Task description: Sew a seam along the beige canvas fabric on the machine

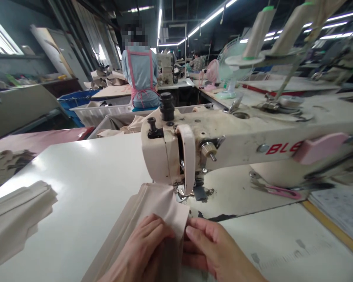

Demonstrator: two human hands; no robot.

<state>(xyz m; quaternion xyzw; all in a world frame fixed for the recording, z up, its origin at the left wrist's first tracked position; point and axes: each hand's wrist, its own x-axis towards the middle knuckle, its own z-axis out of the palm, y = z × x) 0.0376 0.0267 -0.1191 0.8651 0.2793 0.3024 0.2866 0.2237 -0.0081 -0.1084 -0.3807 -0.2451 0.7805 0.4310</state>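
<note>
A beige piece of fabric [159, 197] with folded layers lies on the white table, its far end by the needle area of an industrial sewing machine [161, 152]. My left hand [145, 243] rests on top of the fabric with its fingers bent together, gripping it; the thumb is mostly hidden. At the right edge of the cloth, my right hand [211, 244] pinches it between thumb and fingers. Some fingertips are hidden behind the fabric. The presser foot [182, 194] sits just beyond the cloth's right corner.
More beige fabric pieces [20, 215] lie stacked at the left. Pink-handled thread snips [282, 191] and a paper sheet [338, 211] are right, under and near the machine arm. Thread cones [259, 33] stand above. A person in an apron [141, 74] sits ahead, beyond a white bin [91, 115].
</note>
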